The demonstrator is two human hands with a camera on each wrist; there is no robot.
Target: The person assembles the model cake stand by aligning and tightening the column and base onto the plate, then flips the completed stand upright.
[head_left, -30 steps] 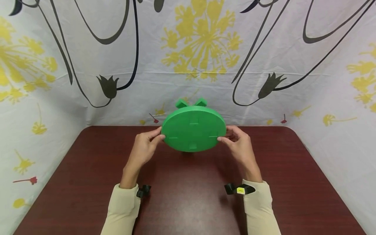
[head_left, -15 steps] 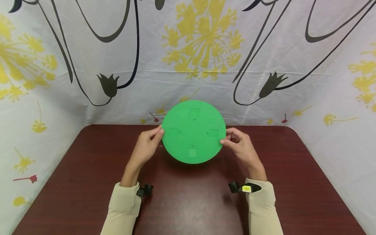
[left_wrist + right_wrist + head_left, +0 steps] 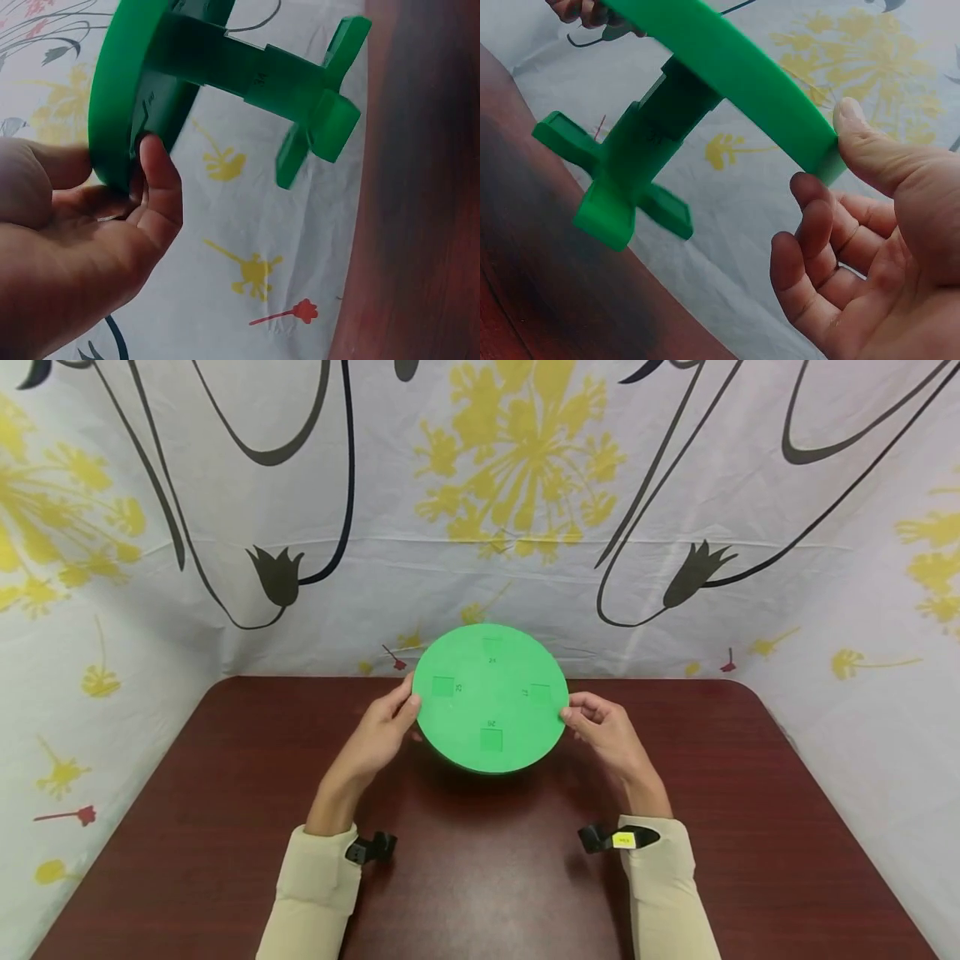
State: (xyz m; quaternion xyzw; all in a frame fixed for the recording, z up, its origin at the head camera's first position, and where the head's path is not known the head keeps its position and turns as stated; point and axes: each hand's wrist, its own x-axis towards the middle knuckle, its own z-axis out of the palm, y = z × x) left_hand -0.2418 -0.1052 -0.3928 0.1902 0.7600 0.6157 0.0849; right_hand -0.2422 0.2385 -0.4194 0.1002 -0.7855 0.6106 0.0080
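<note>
A green round pedestal table (image 3: 491,697), small and one-legged, is held up by both hands. Four-sided recesses with small numbers mark its disc-shaped top in the head view. My left hand (image 3: 380,732) pinches the left rim, thumb on the upper side and fingers beneath. On the right rim, my right hand (image 3: 603,732) pinches with thumb and fingers, its other fingers loosely bent. Both wrist views show the underside: a thick stem (image 3: 247,75) runs from the disc to splayed feet (image 3: 607,214). These feet are hidden from the head view.
A dark red-brown wooden table (image 3: 480,877) lies below. White cloth (image 3: 360,510) with yellow flowers and dark stems hangs behind it and at both sides. Each wrist carries a black strap and camera, such as the right wrist camera (image 3: 596,837).
The round table has tipped so its top face turns from steeply slanted to more fully visible, and its feet drop from sight behind it. Both hands keep their hold on the rim.
</note>
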